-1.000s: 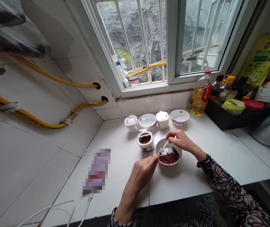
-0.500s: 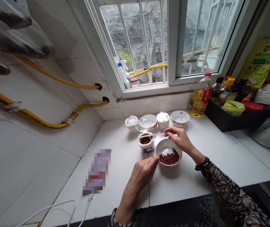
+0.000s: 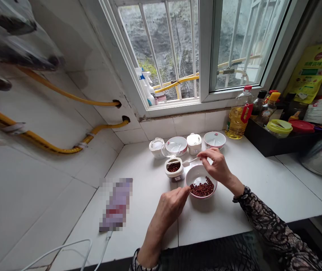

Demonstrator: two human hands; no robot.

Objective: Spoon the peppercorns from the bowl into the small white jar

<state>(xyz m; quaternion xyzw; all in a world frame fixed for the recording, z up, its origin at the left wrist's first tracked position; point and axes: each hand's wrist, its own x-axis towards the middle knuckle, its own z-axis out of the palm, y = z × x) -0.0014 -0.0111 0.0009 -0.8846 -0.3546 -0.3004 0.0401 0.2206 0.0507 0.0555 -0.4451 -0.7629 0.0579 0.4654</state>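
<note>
A white bowl [image 3: 197, 174] with dark red peppercorn-like grains [image 3: 203, 187] in it stands on the white tiled counter. My left hand [image 3: 172, 205] pinches the bowl's left rim. Between the fingertips of my right hand [image 3: 215, 165], above the bowl's far side, is the handle of a small white spoon [image 3: 186, 163]. The spoon's head lies just right of an open seasoning jar [image 3: 173, 174], which holds similar dark grains. Behind stand a jar of white contents [image 3: 157, 148], a flowered bowl [image 3: 177, 146], a lidded jar [image 3: 194, 143] and another flowered bowl [image 3: 214, 140].
An oil bottle [image 3: 237, 116] stands at the back right beside a black tray [image 3: 265, 145] of bottles and tubs. A metal pot [image 3: 316, 162] is at the far right. A blurred purple object [image 3: 117, 205] with a white cable lies at left. The dark cooktop [image 3: 211, 256] borders the near edge.
The spoon has moved right, from over the open jar's rim to beside it, and its head now appears without grains. My left hand and the bowl have stayed put.
</note>
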